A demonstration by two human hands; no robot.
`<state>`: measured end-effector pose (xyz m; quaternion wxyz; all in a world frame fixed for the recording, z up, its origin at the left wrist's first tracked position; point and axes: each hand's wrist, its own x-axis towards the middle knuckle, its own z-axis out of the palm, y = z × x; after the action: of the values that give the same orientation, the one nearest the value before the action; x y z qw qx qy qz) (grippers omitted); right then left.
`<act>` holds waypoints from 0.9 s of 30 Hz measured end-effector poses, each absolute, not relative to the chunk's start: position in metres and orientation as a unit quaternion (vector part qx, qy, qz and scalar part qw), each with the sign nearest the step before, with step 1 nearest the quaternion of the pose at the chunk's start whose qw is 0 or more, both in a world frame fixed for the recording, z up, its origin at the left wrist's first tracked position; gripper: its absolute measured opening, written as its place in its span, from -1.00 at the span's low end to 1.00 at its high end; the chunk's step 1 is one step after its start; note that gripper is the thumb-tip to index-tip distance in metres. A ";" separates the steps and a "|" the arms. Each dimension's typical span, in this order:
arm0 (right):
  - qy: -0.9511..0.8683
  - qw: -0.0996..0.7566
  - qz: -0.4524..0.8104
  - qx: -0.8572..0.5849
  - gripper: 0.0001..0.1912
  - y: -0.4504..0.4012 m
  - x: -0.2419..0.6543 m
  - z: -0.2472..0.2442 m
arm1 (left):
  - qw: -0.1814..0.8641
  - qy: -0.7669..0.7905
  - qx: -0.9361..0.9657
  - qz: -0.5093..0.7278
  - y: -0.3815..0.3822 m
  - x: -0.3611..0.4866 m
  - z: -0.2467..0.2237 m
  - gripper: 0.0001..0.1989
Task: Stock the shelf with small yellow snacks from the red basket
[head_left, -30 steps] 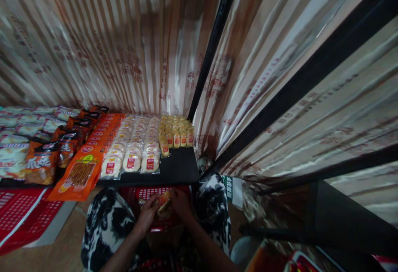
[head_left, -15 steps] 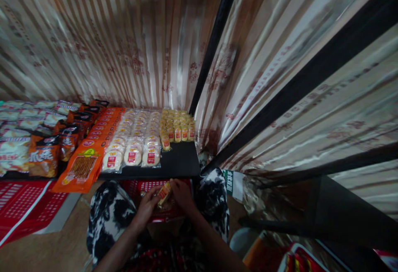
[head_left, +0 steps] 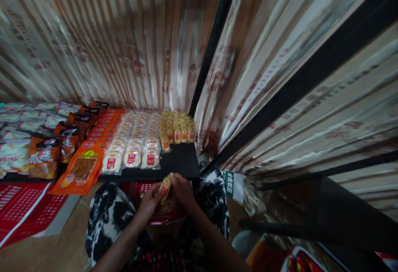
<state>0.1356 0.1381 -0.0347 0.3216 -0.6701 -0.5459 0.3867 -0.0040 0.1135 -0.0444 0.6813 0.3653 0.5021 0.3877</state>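
Note:
Between my hands is a small yellow snack packet (head_left: pixel 166 186) with a red label, tilted, above a red basket (head_left: pixel 174 219) at my knees. My left hand (head_left: pixel 151 197) has its fingers closed on the packet's left side. My right hand (head_left: pixel 182 189) pinches its upper right end. Rows of similar yellow packets (head_left: pixel 177 134) stand at the right end of the black shelf (head_left: pixel 180 162). To their left lie rows of round white crackers (head_left: pixel 132 157) in clear wrappers.
Orange stick-snack bags (head_left: pixel 81 168), brown-orange bags (head_left: pixel 43 157) and white bags (head_left: pixel 14 151) fill the shelf's left part. Another red basket (head_left: pixel 27 205) is below. Striped curtains and black poles (head_left: pixel 214 48) surround the shelf. More packages (head_left: pixel 298 261) lie lower right.
My hands have risen slightly with the yellow packet, which is now more upright. My right hand has moved up along it.

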 end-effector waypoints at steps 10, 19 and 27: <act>-0.521 0.364 0.413 -0.652 -0.68 0.137 0.135 -0.036 | 0.651 0.525 0.365 0.410 0.121 0.005 -0.040 -0.45; -0.523 0.400 0.472 -0.587 -0.77 0.135 0.135 -0.031 | 0.545 0.568 0.427 0.445 0.135 0.012 -0.039 -0.50; -0.531 0.440 0.419 -0.591 -0.71 0.145 0.140 -0.024 | 0.408 0.592 0.518 0.463 0.151 0.023 -0.048 -0.62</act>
<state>0.1397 0.1450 -0.0236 0.4403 -0.5908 -0.5307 0.4189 0.0226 0.1511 -0.0475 0.4083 0.5178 0.5922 0.4632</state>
